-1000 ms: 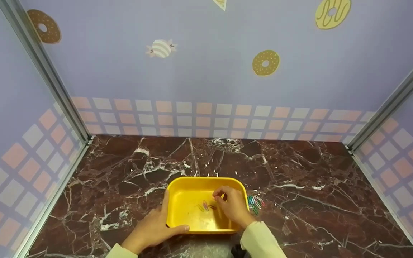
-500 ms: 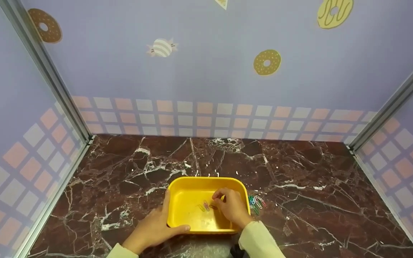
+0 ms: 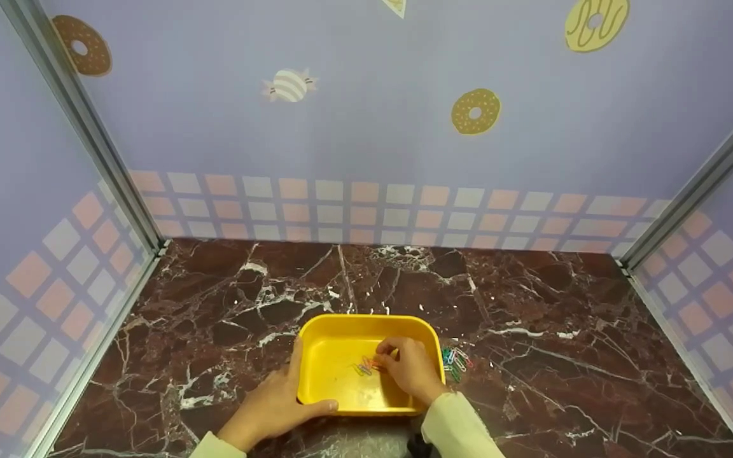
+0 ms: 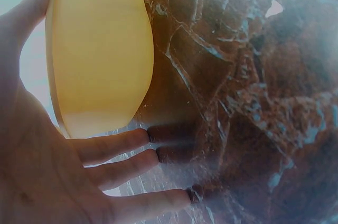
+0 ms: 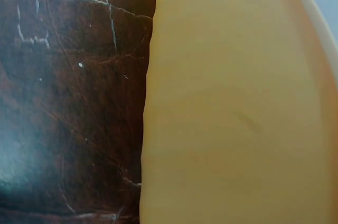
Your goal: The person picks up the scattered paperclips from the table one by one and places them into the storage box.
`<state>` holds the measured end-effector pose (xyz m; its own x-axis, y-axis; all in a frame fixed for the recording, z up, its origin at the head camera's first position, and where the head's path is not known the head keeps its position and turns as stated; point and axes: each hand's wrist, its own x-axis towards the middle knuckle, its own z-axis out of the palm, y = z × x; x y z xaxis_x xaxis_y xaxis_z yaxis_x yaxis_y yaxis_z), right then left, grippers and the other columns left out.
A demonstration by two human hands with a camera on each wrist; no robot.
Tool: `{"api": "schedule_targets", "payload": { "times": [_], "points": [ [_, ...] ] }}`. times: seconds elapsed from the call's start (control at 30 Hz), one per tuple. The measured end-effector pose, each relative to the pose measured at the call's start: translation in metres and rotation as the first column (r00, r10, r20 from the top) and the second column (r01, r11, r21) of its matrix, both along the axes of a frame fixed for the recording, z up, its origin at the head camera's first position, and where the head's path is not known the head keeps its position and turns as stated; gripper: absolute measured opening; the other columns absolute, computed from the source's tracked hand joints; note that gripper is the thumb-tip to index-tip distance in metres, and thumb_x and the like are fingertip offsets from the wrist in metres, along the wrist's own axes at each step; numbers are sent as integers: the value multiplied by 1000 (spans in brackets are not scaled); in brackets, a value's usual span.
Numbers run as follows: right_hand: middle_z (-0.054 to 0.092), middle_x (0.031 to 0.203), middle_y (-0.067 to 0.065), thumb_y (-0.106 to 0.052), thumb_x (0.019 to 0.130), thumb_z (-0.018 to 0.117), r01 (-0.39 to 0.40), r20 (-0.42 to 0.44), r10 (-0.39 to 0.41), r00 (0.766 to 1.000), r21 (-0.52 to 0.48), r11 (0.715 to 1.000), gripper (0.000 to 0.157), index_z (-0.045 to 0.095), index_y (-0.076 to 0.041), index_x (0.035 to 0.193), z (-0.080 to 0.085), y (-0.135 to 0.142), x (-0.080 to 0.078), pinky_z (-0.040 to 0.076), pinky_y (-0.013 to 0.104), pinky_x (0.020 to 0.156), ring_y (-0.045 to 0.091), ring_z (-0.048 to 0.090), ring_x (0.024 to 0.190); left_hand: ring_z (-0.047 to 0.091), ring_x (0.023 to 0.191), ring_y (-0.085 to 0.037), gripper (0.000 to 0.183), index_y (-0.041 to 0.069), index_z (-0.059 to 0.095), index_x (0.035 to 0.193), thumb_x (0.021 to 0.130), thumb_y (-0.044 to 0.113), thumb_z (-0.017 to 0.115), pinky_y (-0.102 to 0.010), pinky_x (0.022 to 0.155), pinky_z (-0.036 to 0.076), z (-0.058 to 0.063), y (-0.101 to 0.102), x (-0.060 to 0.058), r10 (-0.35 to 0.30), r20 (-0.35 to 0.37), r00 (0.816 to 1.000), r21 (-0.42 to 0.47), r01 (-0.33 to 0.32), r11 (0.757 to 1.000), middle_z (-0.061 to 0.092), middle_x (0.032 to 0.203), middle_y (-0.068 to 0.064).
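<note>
A yellow plastic tray (image 3: 335, 394) stands on the dark marble tabletop. Several coloured paper clips (image 3: 364, 367) lie together on its floor. My right hand (image 3: 412, 369) reaches over the tray's right side, its curled thumb and finger pinching a small reddish paper clip (image 3: 376, 362) low beside the others. My left hand (image 3: 277, 397) rests against the tray's left side and near corner with fingers straight. In the left wrist view, the lower fingers (image 4: 116, 174) extend past the yellow wall to the tabletop. The right wrist view shows the tray's outer wall (image 5: 232, 102) but no fingers.
Just outside the tray's right wall lies a small heap of green, white and red paper clips (image 3: 455, 361). Small white specks dot the marble tabletop (image 3: 532, 381). Patterned lilac panels (image 3: 366, 152) close off the back and both sides.
My right fingertips have dropped slightly toward the tray floor, bringing the reddish paper clip against the others. My left hand and the tray stay in place.
</note>
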<state>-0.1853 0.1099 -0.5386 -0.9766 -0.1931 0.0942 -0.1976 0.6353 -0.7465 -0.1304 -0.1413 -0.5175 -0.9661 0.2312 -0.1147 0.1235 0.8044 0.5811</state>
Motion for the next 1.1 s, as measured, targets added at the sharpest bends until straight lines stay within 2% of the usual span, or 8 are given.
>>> {"api": "schedule_targets", "payload": {
  "times": [0.4, 0.67, 0.93, 1.1],
  "points": [
    [69, 86, 4, -2, 87, 66, 11, -6, -11, 1000, -17, 1000, 9, 71, -4, 94, 4, 7, 1, 43, 18, 59, 8, 48, 64, 60, 108, -39, 128, 13, 0, 157, 68, 73, 70, -59, 88, 49, 0, -1, 0, -9, 1, 1000, 6, 9, 1000, 58, 127, -26],
    [69, 84, 5, -1, 88, 65, 2, -115, -4, 993, -14, 1000, 8, 71, -5, 92, 4, 10, 4, 45, 18, 62, 6, 51, 69, 61, 104, -34, 128, 15, -2, 157, 67, 73, 70, -56, 87, 50, 0, 0, -1, -5, 6, 1000, 9, 5, 1000, 62, 122, -23],
    [68, 89, 4, 0, 88, 65, -7, -142, -1, 990, -60, 998, 9, 70, -5, 95, 8, 13, 10, 48, 23, 67, 10, 54, 74, 62, 104, -34, 128, 15, -2, 157, 67, 73, 70, -56, 88, 50, 2, 1, -1, -2, 25, 1000, 19, 1, 1000, 61, 124, -24],
    [69, 91, 4, 0, 88, 66, 16, -158, -31, 987, -95, 995, 11, 70, -6, 95, 13, 15, 16, 51, 28, 67, 14, 57, 75, 61, 106, -35, 129, 15, -1, 157, 67, 72, 71, -56, 90, 50, 1, 1, -2, -2, 22, 1000, 16, 2, 1000, 60, 124, -24]
  ]
}}
